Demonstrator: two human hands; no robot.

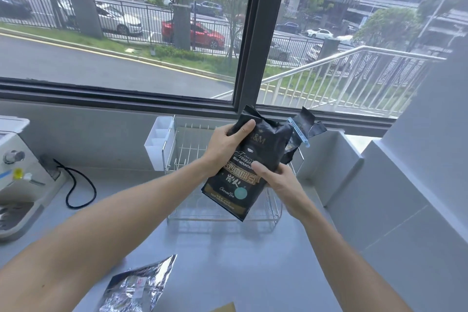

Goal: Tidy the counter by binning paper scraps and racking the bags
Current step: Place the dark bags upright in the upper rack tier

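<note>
Head view, nearest first: a crumpled foil bag (138, 286) lies on the desk (228, 248), not yet racked. Farther out, both hands hold a black coffee bag (243, 175) above the wire rack (222, 213); the left hand (225, 147) curls round its upper edge, the right hand (278, 180) pinches its lower side. Behind it, a second black bag with a blue clip (298, 132) already leans in the rack. Lowered carelessly, the held bag may well knock that one or tip over.
</note>
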